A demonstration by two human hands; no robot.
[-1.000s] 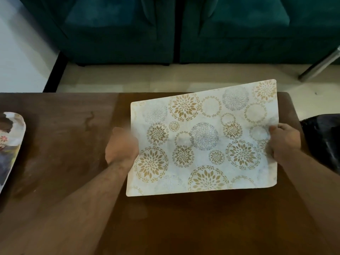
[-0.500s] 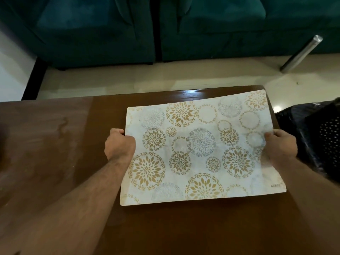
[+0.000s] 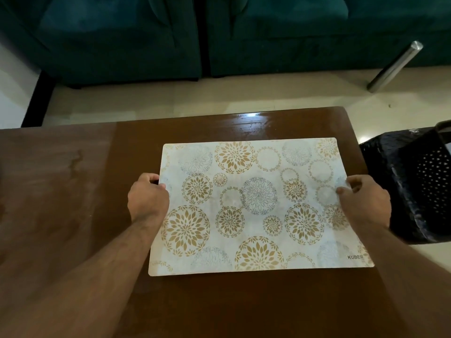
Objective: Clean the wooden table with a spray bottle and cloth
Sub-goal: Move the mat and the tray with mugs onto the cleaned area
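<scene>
While you hold the placemat by both short edges, your left hand curls its fingers round the 9 o'clock edge and your right hand pinches the 3 o'clock edge, thumb on top. Mat sits on the right half of the wooden desk, "KUBER" printed at its 5 o'clock corner. Black perforated basket just off the desk at 3 o'clock. Teal sofa at 12 o'clock.

Placemat lies on table, sofa behind.
</scene>
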